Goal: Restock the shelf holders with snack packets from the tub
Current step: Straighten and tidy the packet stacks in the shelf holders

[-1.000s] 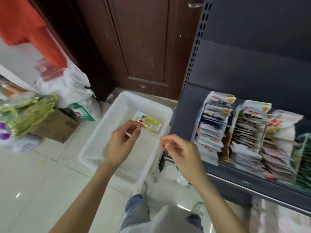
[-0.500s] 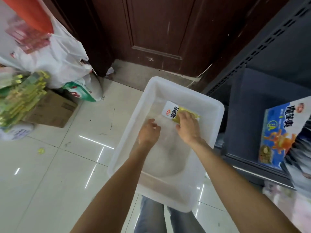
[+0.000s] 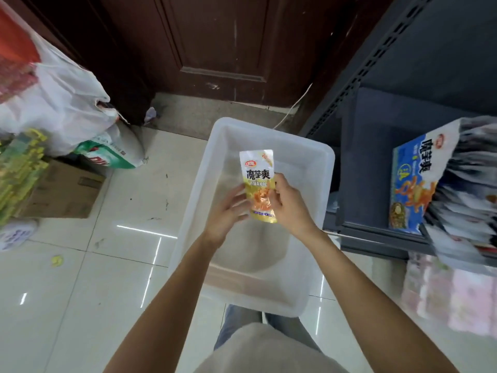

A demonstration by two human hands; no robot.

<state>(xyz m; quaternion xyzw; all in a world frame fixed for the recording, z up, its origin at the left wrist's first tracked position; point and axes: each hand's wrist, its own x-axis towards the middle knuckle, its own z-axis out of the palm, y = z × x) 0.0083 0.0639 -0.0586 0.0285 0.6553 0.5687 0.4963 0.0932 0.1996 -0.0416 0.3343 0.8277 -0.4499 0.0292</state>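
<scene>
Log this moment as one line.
step: packet lifted | both hands: left hand, right hand hold snack packet | over: white tub

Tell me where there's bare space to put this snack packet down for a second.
The tub floor below the snack packet looks bare. So does the tiled floor between the tub and the cardboard box. It is crowded on the far left with bags, and on the right shelf with packets.

brown door (image 3: 215, 39), white plastic bag (image 3: 59, 103), cardboard box (image 3: 64, 193), tiled floor (image 3: 80, 278)
</scene>
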